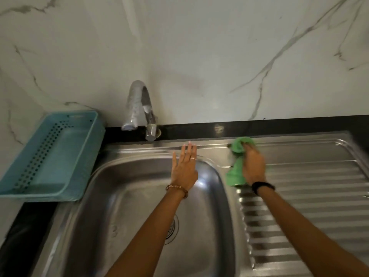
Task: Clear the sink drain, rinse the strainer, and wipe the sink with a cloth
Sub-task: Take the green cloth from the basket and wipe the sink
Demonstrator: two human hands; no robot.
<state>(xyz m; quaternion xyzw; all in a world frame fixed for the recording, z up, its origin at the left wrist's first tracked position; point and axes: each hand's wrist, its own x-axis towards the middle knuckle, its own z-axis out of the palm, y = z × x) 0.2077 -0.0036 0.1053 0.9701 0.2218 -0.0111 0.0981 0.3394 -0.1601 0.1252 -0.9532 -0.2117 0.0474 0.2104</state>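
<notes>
A stainless steel sink point(127, 196) fills the lower middle of the head view. Its round drain strainer point(172, 229) sits in the basin floor, half hidden behind my left forearm. My right hand point(253, 166) is closed on a green cloth point(238, 150) that is pressed onto the sink's back rim, right of the basin; a fold of the cloth hangs out below the hand. My left hand point(184, 168) lies flat with fingers spread over the basin's back right corner and holds nothing.
A chrome tap point(139, 108) curves over the back rim of the basin. A light blue perforated plastic basket point(52, 156) sits on the left counter. The ribbed steel draining board point(311, 196) stretches to the right. A marble wall rises behind a black counter strip point(259, 126).
</notes>
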